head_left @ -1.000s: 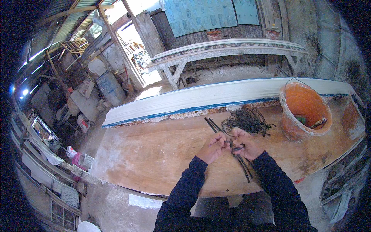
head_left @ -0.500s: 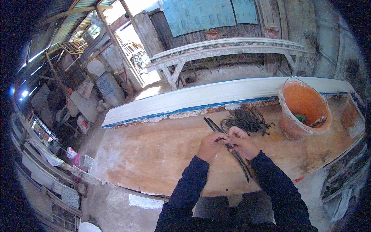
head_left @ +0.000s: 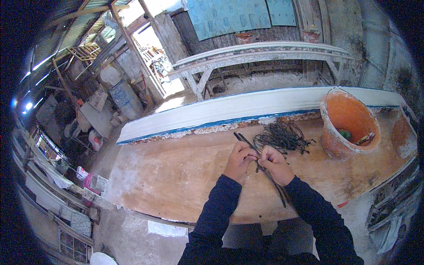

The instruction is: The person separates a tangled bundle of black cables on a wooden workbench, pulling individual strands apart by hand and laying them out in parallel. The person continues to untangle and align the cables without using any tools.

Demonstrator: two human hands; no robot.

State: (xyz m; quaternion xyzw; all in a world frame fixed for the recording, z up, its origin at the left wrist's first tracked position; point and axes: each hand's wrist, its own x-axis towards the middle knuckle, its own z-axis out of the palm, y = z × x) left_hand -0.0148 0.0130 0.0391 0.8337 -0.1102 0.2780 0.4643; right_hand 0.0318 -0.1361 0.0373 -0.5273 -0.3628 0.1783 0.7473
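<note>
Several long, thin black strips (head_left: 277,189) lie in a slanting bundle on the wooden tabletop (head_left: 176,176), passing under and between my hands. My left hand (head_left: 240,162) is closed in a pinch at the left side of the bundle. Close beside it, my right hand (head_left: 276,165) also pinches, thumb against forefinger, over the strips. A short dark end shows just below the fingertips; its exact shape is too small to make out. Beyond my right hand rests a tangled heap of thin black strips (head_left: 285,136).
A long white molding (head_left: 221,115) with a blue edge runs along the table's far side. An orange bucket (head_left: 331,139), crusted with white, stands tilted at the right, with a green object (head_left: 345,134) inside. Farther back is a long white-stained bench (head_left: 265,57).
My hands have drawn slightly apart from where they met over the strips. The left hand has turned a little and moved up. The heap and the bucket stay put.
</note>
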